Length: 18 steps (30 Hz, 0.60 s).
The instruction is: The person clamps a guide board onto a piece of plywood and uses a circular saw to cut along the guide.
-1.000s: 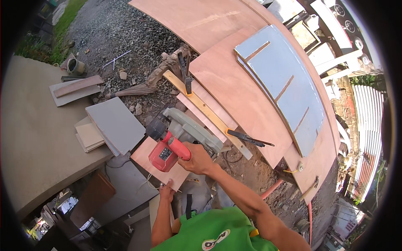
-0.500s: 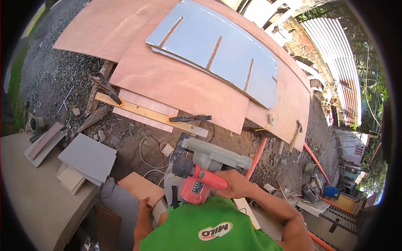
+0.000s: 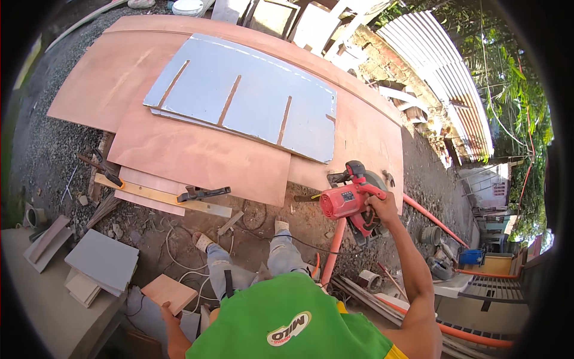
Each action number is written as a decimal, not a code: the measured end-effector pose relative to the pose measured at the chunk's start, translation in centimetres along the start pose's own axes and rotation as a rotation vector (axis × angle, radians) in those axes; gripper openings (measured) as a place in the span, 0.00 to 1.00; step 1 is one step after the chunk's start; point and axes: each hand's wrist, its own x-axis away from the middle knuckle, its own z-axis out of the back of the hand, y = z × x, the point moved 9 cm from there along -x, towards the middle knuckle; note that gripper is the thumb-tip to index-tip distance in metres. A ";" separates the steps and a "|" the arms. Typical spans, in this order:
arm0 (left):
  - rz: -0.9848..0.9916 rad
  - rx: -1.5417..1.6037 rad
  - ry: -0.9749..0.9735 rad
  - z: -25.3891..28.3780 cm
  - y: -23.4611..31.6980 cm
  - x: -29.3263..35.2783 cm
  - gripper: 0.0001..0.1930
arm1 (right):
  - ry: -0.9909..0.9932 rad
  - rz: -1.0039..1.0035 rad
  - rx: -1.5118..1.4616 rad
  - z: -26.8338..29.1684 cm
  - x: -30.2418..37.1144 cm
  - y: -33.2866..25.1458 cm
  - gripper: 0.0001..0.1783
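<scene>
While gripping red circular saw (image 3: 350,200), right hand (image 3: 382,206) raised, left hand (image 3: 169,312) on wood offcut (image 3: 168,292)

One head-worn fisheye view, looking steeply down past the green shirt (image 3: 287,317) and out over the plywood sheets (image 3: 197,155) lying farther off, edges bowing near the rim.

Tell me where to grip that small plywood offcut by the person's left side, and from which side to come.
Grip the plywood offcut across its thin near edge, coming from below, as the left hand does now. It is a flat square piece whose other corners jut free, so pinching face and underside near one edge probably holds it steady.
</scene>
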 end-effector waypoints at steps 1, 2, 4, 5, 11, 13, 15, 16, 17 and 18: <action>-0.023 -0.021 0.019 0.8 -0.6 0.5 0.23 | 0.100 -0.034 -0.001 2.5 -1.8 1.5 0.05; -0.045 -0.043 0.042 1.6 -1.7 1.2 0.22 | 0.197 -0.070 -0.004 5.0 -3.6 3.1 0.06; -0.089 0.009 0.160 3.6 -4.6 4.6 0.22 | 0.231 -0.072 -0.009 7.3 -9.4 6.8 0.07; -0.131 0.005 0.232 3.6 -5.9 6.2 0.22 | 0.334 -0.092 -0.014 9.4 -11.3 8.9 0.08; -0.325 0.170 0.475 -0.3 -14.0 20.9 0.23 | 0.394 0.339 0.276 16.5 -24.9 17.6 0.12; -0.438 0.135 0.370 -3.0 -13.2 23.1 0.23 | 0.527 0.484 0.281 20.8 -27.2 20.5 0.13; -0.634 0.273 0.317 -2.4 -14.8 27.5 0.20 | 0.396 0.467 0.216 17.1 -28.9 20.5 0.15; -0.732 0.298 0.250 -4.1 -14.3 29.4 0.18 | 0.406 0.498 0.274 17.4 -29.1 20.9 0.16; -0.774 0.331 0.209 -5.2 -14.2 31.5 0.18 | 0.415 0.528 0.334 17.3 -29.3 21.0 0.17; -0.815 0.353 0.186 -5.9 -14.1 33.6 0.17 | 0.384 0.563 0.314 16.8 -29.3 21.0 0.17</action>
